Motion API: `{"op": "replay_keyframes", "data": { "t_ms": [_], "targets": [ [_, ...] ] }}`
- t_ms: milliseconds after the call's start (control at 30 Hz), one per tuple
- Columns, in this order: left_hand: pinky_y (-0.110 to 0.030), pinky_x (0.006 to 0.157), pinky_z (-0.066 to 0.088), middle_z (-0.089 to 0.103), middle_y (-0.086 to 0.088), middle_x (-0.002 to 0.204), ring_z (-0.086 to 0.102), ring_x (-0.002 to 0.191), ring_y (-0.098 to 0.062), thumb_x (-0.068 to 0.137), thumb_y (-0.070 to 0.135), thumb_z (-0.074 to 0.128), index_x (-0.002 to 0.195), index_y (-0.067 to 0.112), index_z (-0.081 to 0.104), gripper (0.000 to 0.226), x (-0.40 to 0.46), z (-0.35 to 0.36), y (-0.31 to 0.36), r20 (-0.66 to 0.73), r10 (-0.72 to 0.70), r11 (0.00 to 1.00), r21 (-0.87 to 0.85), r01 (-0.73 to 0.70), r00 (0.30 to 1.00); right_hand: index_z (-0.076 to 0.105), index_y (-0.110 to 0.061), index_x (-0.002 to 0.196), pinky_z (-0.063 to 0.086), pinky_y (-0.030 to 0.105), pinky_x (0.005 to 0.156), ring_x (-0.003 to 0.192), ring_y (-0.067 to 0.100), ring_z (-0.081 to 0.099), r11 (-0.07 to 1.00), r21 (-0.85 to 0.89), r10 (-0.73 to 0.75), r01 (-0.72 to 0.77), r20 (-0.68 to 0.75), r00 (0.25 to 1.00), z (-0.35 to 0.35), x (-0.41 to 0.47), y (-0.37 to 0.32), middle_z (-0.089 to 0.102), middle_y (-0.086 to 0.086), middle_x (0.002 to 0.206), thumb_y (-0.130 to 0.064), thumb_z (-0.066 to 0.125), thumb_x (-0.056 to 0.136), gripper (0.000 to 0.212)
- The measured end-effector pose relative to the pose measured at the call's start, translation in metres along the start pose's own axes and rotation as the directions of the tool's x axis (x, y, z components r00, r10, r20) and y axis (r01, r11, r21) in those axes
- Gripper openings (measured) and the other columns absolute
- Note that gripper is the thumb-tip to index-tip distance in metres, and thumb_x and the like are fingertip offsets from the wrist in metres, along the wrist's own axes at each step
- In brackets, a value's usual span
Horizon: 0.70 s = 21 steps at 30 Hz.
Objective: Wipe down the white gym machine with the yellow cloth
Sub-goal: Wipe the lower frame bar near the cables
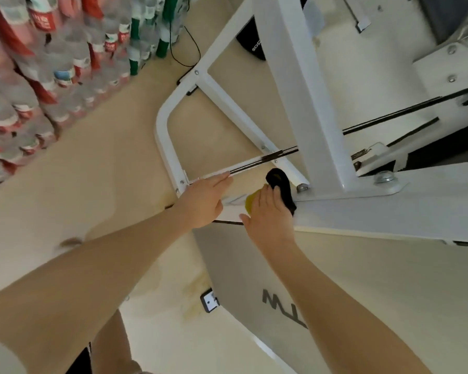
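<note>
The yellow cloth is lying almost wholly under the right hand, only a small fold peeking out beside the knuckles on the side facing the left hand. The right hand is pressing it flat against the white beam of the gym machine, fingers spread straight over it, fingertips reaching a black strap that is draping over the beam just beyond. The left hand is resting just beside it, fingers straight and together, touching the end of a thin white bar of the frame. Beyond both hands the machine's upright post is rising from its bolted base plate. Far off to the left of the left arm, shrink-wrapped water bottles are standing stacked on the beige floor.
</note>
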State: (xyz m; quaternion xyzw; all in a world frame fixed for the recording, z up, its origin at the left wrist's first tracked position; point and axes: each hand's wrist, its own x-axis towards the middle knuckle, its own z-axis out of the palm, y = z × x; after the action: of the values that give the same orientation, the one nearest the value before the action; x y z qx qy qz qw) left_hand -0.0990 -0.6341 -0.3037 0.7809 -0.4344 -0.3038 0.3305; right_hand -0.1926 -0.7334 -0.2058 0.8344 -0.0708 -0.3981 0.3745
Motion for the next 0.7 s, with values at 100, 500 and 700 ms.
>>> {"op": "replay_keyframes", "data": {
  "t_ms": [100, 500, 700],
  "targets": [
    [-0.023, 0.107, 0.020, 0.008, 0.000, 0.156, 0.025, 0.139, -0.016, 0.093, 0.011, 0.039, 0.147, 0.014, 0.019, 0.058, 0.007, 0.021, -0.015, 0.017, -0.018, 1.000, 0.005, 0.018, 1.000, 0.051, -0.010, 0.123, 0.022, 0.052, 0.109, 0.112, 0.030, 0.047, 0.998, -0.042, -0.048, 0.054, 0.128, 0.991, -0.005, 0.039, -0.014, 0.054, 0.011, 0.117, -0.020, 0.038, 0.097, 0.031],
    [-0.028, 0.100, 0.035, 0.020, 0.005, 0.154, 0.041, 0.130, -0.020, 0.093, 0.012, 0.046, 0.148, 0.029, 0.009, 0.069, 0.039, 0.061, -0.026, 0.167, -0.073, 0.955, -0.274, 0.117, 0.983, 0.032, 0.006, 0.141, 0.002, 0.044, 0.108, 0.131, 0.029, 0.040, 0.978, -0.021, 0.207, -0.207, -0.003, 0.978, 0.001, 0.007, -0.012, 0.046, 0.020, 0.139, -0.019, 0.025, 0.087, 0.060],
    [-0.027, 0.108, 0.028, 0.031, 0.004, 0.150, 0.033, 0.135, -0.015, 0.092, 0.027, 0.055, 0.145, 0.025, 0.026, 0.061, 0.056, 0.088, -0.065, 0.173, -0.029, 0.934, -0.345, 0.088, 0.984, 0.011, 0.007, 0.144, 0.010, 0.042, 0.114, 0.134, 0.034, 0.028, 0.996, 0.015, 0.087, -0.090, 0.139, 0.986, 0.018, 0.073, -0.058, 0.034, 0.020, 0.144, -0.020, 0.026, 0.100, 0.053]
  ]
}}
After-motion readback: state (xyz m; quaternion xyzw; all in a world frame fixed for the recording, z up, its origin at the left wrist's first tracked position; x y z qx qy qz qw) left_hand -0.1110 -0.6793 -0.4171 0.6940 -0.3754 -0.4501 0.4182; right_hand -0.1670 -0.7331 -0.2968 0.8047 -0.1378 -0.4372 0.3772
